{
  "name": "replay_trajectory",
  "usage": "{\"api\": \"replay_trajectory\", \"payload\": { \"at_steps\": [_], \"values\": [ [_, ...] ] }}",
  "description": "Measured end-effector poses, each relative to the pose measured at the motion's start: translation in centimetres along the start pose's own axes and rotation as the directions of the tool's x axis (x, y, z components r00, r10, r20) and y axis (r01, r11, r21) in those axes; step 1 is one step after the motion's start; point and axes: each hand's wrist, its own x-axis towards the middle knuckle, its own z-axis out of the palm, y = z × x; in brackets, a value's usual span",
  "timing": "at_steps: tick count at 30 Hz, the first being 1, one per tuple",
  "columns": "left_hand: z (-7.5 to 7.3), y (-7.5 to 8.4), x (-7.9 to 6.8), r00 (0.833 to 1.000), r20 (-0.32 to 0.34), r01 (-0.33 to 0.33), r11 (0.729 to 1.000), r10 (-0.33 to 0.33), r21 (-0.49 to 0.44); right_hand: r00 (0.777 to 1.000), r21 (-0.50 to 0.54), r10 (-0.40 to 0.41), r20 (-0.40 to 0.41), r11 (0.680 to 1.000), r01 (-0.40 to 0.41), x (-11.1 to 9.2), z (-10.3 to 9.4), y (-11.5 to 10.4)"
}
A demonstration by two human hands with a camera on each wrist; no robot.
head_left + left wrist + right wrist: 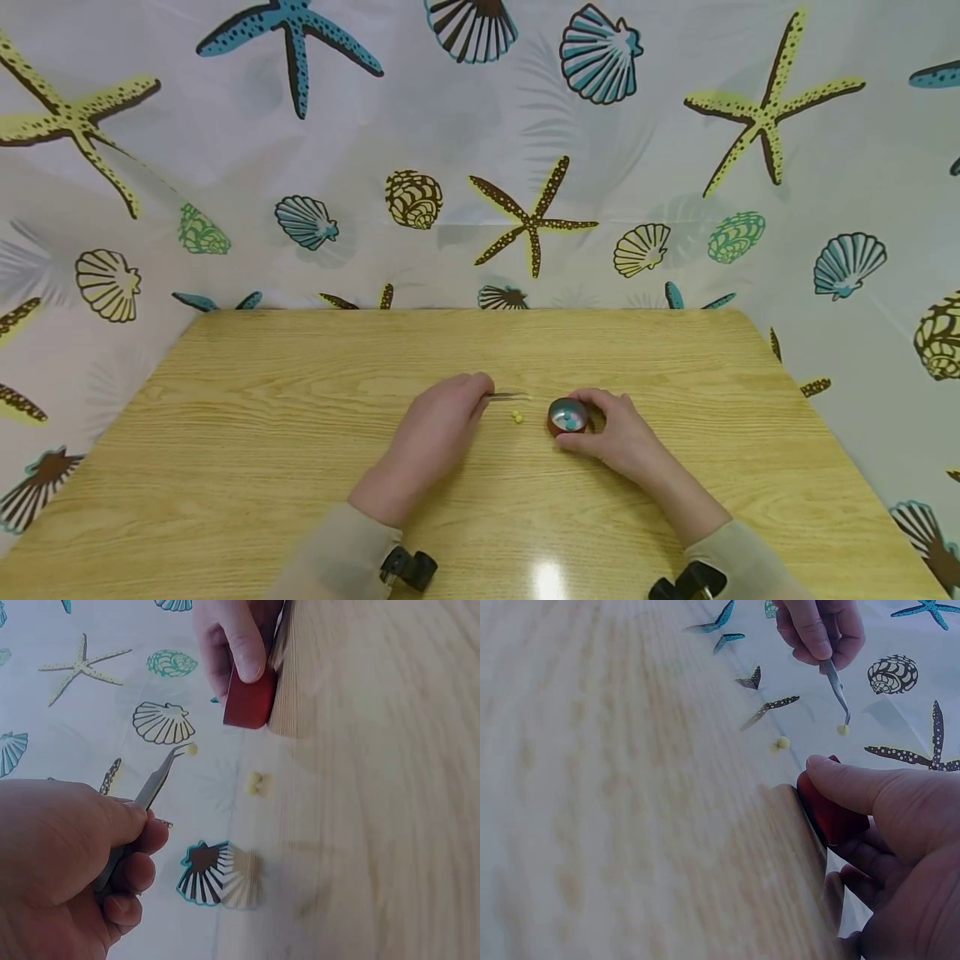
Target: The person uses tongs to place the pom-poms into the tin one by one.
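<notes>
My left hand [444, 423] pinches a pair of bent-tip tweezers [155, 782], their points toward the right. A small yellow bead [193, 749] sits at the tweezer tips, raised over the table. Two or so more yellow beads [517, 417] lie on the wood between the hands, just below the tweezers in the head view. My right hand [617, 432] grips a small red cup [831, 811] between thumb and fingers. Its shiny silver inside faces up and holds several blue and pink bits [570, 420]. The tweezer tips are a short way left of the cup.
The light wooden table [262, 433] stretches out around both hands. A white cloth [465, 108] printed with starfish and shells hangs behind it and along the sides. Dark camera mounts [408, 569] sit on both wrists, over light sleeves [330, 550].
</notes>
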Motion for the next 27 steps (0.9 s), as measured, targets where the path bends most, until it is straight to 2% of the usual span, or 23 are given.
{"api": "replay_trajectory", "payload": {
  "at_steps": [13,27],
  "values": [
    [0.6,2.2,0.5,0.999,0.052,0.006,0.999,-0.003,-0.042,1.0,0.018,-0.016,-0.004,1.0,0.016,0.0,0.0,0.0],
    [2.0,2.1,0.9,0.998,0.047,-0.038,0.999,0.038,-0.019,1.0,0.0,-0.004,-0.015,1.0,0.004,0.1,0.1,0.1]
  ]
}}
